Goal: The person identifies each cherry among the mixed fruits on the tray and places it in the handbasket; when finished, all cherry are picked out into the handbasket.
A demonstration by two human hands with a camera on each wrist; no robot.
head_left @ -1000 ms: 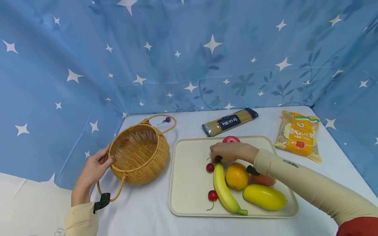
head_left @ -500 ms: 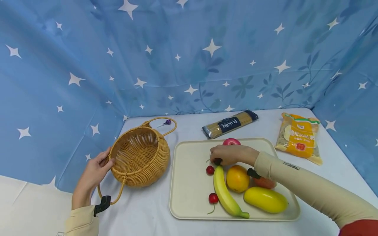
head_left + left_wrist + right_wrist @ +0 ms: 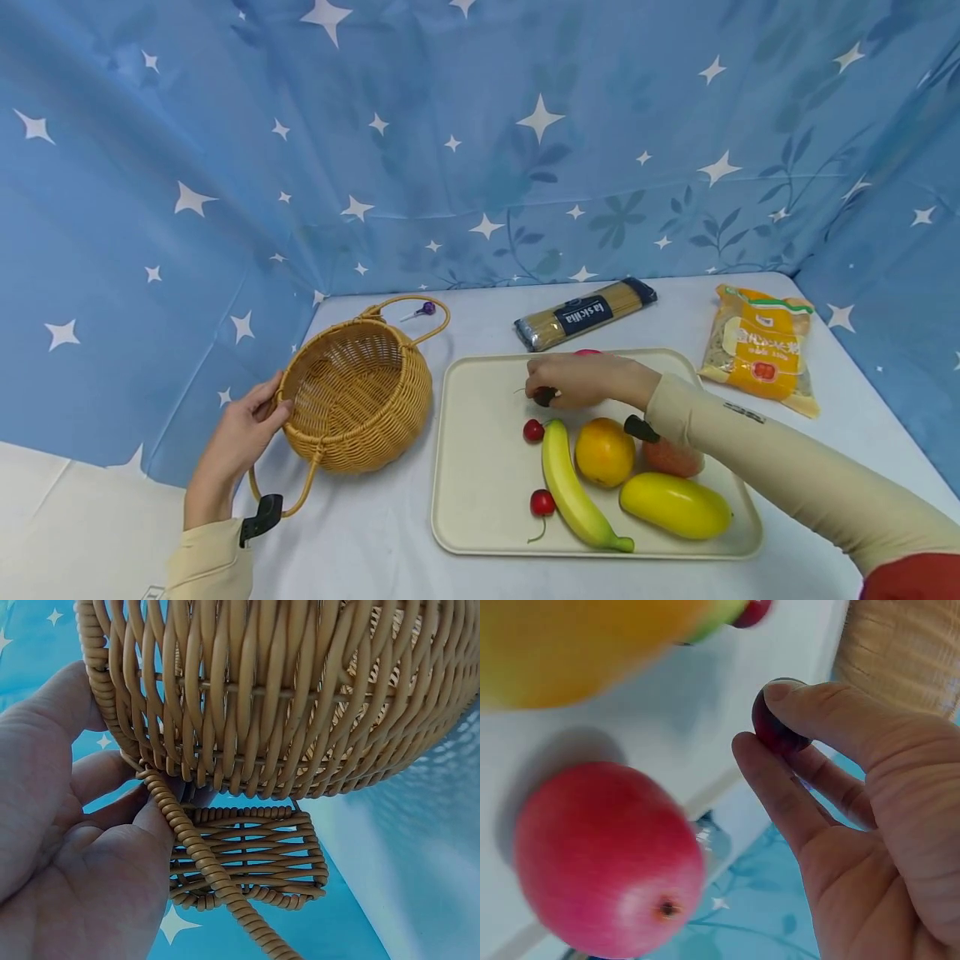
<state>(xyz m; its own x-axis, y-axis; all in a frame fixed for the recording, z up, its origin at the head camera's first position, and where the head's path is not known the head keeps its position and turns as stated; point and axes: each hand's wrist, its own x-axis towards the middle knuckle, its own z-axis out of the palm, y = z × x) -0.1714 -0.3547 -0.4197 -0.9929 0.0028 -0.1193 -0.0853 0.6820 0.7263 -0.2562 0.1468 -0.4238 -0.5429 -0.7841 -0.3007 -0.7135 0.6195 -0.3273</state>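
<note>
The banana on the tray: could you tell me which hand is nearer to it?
Right. The right hand hovers just beyond the banana, pinching a cherry; the left hand grips the basket off the tray.

"la sicilia" on spaghetti pack (image 3: 584, 314) label, yellow bag (image 3: 759, 347) print unreadable

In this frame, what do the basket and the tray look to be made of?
The basket: woven rattan or wicker, possibly plastic imitation; tan strands show in the left wrist view, handle wrapped in coil. The tray: cream, smooth, matte, rounded raised rim, probably moulded plastic.
</note>
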